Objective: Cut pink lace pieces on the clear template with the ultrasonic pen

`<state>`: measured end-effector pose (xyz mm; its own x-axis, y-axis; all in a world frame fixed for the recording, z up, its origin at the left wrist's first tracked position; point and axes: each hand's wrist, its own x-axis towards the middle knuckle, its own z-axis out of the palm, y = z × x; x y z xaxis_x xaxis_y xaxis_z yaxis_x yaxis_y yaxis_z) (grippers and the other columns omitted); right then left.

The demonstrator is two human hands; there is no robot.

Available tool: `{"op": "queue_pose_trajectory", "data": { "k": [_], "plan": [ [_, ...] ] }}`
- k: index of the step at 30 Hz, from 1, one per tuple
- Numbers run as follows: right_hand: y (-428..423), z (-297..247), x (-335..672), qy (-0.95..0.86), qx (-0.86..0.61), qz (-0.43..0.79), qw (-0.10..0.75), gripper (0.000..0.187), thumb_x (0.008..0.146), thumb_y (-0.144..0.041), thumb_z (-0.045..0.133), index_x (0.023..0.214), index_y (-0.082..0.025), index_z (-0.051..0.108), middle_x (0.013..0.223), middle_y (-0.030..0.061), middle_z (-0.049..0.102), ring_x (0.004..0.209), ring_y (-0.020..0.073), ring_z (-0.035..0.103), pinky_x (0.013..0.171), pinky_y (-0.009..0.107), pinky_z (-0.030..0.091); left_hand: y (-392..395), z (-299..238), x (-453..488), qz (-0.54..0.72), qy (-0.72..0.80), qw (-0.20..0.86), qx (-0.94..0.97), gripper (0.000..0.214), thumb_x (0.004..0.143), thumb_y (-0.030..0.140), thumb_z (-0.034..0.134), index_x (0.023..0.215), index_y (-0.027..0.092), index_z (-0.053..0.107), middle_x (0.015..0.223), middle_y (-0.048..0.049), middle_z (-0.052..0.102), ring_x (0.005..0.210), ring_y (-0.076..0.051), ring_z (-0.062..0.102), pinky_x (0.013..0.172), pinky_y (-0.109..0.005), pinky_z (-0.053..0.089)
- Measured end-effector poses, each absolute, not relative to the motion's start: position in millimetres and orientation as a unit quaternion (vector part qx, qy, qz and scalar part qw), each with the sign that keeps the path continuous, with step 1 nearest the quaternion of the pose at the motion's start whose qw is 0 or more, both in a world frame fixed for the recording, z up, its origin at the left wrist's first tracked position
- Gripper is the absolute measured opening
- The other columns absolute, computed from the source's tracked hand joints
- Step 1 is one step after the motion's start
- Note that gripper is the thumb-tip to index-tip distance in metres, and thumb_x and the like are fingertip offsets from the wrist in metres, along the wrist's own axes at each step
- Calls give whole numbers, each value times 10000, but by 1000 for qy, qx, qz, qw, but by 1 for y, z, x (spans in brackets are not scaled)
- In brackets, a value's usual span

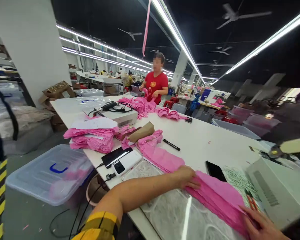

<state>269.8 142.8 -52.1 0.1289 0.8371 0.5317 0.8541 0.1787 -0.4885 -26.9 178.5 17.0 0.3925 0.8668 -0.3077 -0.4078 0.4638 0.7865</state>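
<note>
Pink fabric stack [217, 190], one: being borne by the tabletop [190, 140], partly over a transparent sheet [170, 211], its long axis being aligned from far left to near right. Mid-length is being touched from above by the left grip [186, 177]; the near-right end is being touched by the right grip [261, 223], the nearer to orange-handled snips [252, 201]. Whether either grip is being closed on fabric cannot be told.

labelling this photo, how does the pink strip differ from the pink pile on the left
The pink strip stretches long and low; the pink pile is shorter and stacked higher. White paper tops the pile; none tops the strip. The left hand rests on the strip; no hand touches the pile. Both are pink and layered.
</note>
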Motion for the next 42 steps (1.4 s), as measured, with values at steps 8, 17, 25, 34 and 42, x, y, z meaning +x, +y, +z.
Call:
{"op": "queue_pose_trajectory", "data": {
  "k": [8, 17, 25, 34, 42],
  "plan": [
    [137, 24, 252, -650, -652, -36, 390, 462, 704, -609, 478, 786, -258, 767, 819, 55, 743, 713, 228, 671, 609, 330, 501, 192, 25, -32, 336, 409, 745, 407, 355, 955, 350, 591, 1248, 151, 560, 1228, -99, 592, 1046, -218, 621, 879, -424, 551],
    [117, 51, 203, -707, -574, -19, 412, 400, 794, -578, 536, 932, -264, 742, 925, 61, 733, 789, 217, 667, 721, 339, 537, 198, 61, -93, 381, 388, 620, 565, 140, 900, 228, 663, 970, 117, 617, 1085, -83, 659, 897, -120, 663, 836, -280, 538],
    [37, -9, 118, -893, -305, 70, 324, 243, 895, -205, 500, 950, -291, 721, 853, 50, 717, 772, 177, 683, 666, 291, 575, 115, 53, -227, 207, 378, 479, 765, 81, 698, 70, 674, 736, 138, 696, 871, -42, 727, 825, -143, 657, 773, -223, 481],
    [97, 13, 121, -797, -485, 166, 320, 262, 870, -451, 535, 872, -235, 683, 850, 66, 680, 685, 172, 606, 647, 314, 523, 108, 49, -194, 191, 352, 302, 865, 305, 778, 52, 528, 961, 181, 735, 1106, -77, 700, 1002, -190, 638, 951, -288, 448],
    [151, -2, 116, -759, -540, 191, 310, 282, 750, -488, 573, 762, -234, 693, 756, 44, 676, 636, 177, 581, 608, 314, 462, 168, 28, -98, 230, 340, 244, 879, 206, 838, 156, 654, 1031, 178, 721, 1211, -94, 675, 1172, -217, 603, 1029, -273, 415]
  ]
}}
